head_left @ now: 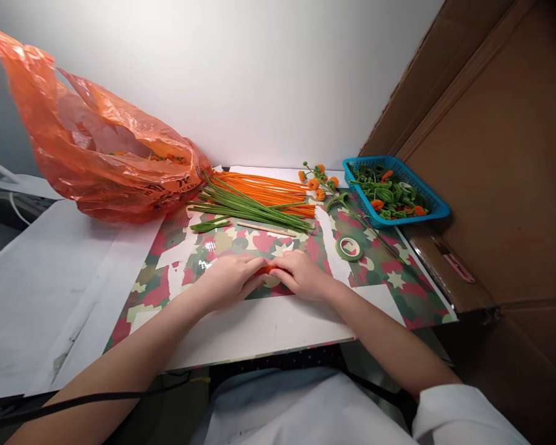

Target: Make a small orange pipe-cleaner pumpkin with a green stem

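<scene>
My left hand (234, 278) and my right hand (301, 274) meet over the near part of the table, fingers pinched around a small orange piece (266, 270). It looks like fuzzy pipe cleaner, though the fingers cover most of it. Beyond them lie a thin wooden stick (266, 229), a bundle of green pipe cleaners (259, 209) and a fan of orange pipe cleaners (264, 185). A green pipe-cleaner leaf (210, 226) rests left of the stick. To the right of my right hand is a roll of green tape (340, 248).
An orange plastic bag (120, 179) stands at the back left. At the back right, a blue basket (414, 213) holds green and orange pieces. A flower stem with orange blooms (319, 193) leans by it. A pink cutter (458, 264) lies near the cardboard wall (505, 154).
</scene>
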